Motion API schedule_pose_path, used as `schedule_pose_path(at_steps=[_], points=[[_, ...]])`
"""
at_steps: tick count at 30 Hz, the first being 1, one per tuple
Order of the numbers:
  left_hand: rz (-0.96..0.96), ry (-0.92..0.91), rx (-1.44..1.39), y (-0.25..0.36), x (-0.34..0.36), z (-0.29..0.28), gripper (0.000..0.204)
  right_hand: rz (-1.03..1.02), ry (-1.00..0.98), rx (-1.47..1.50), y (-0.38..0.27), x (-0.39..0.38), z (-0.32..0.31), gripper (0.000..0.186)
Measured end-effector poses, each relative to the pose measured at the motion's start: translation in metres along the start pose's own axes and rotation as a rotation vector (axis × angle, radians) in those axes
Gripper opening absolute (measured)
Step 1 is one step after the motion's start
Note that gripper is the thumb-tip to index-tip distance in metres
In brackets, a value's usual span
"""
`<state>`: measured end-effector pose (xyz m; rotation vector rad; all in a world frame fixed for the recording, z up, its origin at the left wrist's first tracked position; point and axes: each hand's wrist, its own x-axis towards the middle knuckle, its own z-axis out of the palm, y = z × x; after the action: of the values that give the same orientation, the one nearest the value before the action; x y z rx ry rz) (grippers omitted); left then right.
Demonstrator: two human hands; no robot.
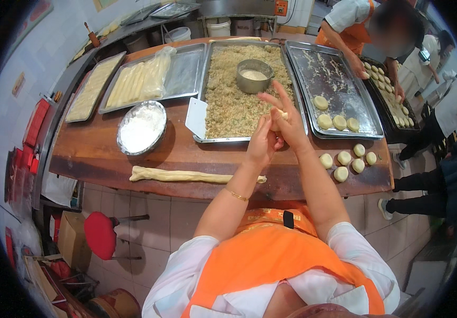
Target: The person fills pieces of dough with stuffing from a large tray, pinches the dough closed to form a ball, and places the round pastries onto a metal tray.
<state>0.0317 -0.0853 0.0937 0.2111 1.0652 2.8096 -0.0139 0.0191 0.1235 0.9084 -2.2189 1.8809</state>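
Observation:
Both hands are together over the near right part of a tray of crumbly tan filling (228, 100). Between them is a small piece of pale dough (282, 114), mostly hidden by the fingers. My left hand (263, 142) curls round it from the left. My right hand (292, 124) closes on it from the right, with some fingers pointing up. Beyond them a round metal tin (255, 84) holding something pale rests on the filling. A white plastic scraper (196, 117) lies at the tray's left edge. A long dough rope (186, 176) stretches along the near table edge, behind my left forearm.
Several round dough pieces (344, 157) sit right of my right forearm. A dark tray (334, 79) with several more stands behind them. A bowl of white flour (142, 127) and a tray of dough strips (138, 82) are on the left. A co-worker's hand (356, 66) is at far right.

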Motion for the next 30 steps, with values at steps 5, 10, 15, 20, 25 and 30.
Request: schedule_pose_path(at_steps=[5, 10, 15, 20, 25, 30], points=[[-0.012, -0.077, 0.147, -0.009, 0.003, -0.016, 0.048, 0.069, -0.047, 0.016, -0.011, -0.009, -0.001, 0.049], [0.129, 0.208, 0.077, -0.003, -0.009, 0.041, 0.053, 0.113, 0.13, 0.127, 0.009, -0.009, 0.001, 0.049], [0.05, 0.011, 0.27, -0.005, -0.003, -0.004, 0.05, -0.083, 0.149, -0.024, -0.009, -0.006, 0.009, 0.053], [-0.006, 0.035, 0.278, -0.014, -0.001, -0.008, 0.047, 0.172, -0.053, 0.238, 0.006, -0.007, -0.009, 0.057], [0.089, -0.022, 0.277, -0.011, -0.006, -0.001, 0.046, 0.309, 0.02, 0.235, -0.019, -0.02, -0.008, 0.058], [0.361, 0.19, 0.798, -0.013, 0.018, -0.023, 0.041, 0.266, 0.187, 0.395, 0.015, -0.014, -0.006, 0.055]])
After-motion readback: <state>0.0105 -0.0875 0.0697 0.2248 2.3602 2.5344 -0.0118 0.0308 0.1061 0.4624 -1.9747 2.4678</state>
